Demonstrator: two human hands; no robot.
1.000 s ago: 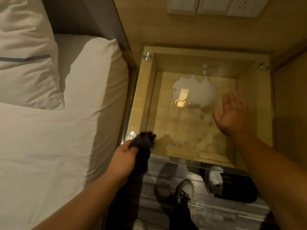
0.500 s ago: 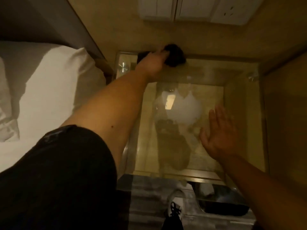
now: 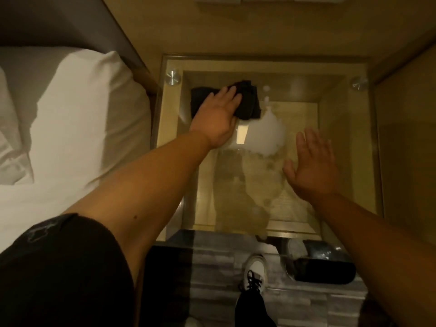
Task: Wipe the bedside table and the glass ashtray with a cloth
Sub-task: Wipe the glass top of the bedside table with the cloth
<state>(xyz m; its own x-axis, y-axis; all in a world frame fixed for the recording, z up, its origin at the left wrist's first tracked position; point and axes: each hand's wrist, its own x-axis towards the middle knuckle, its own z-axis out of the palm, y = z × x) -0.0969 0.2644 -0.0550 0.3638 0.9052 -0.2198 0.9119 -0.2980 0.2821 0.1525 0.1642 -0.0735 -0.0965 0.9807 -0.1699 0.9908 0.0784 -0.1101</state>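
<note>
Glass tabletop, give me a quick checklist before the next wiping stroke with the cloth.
1. Cloth flat under left hand: ok.
2. Cloth on the glass tabletop, far left area: ok.
3. Right hand open, out of the cloth's path: cannot tell, it is over the right side.
4. White patch beside the cloth, unwiped: not ok.
5. Smudges nearer the front edge: not ok.
6. Glass ashtray in view: cannot tell.

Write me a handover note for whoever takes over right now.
Left hand: flat, pressing the dark cloth onto the table glass at its far left corner.
Right hand: open, empty, over the right side of the glass.
Done: wiping has begun at the far edge.
Left: smears cover the middle and near glass. No ashtray is visible on the table; find it and wipe it.
</note>
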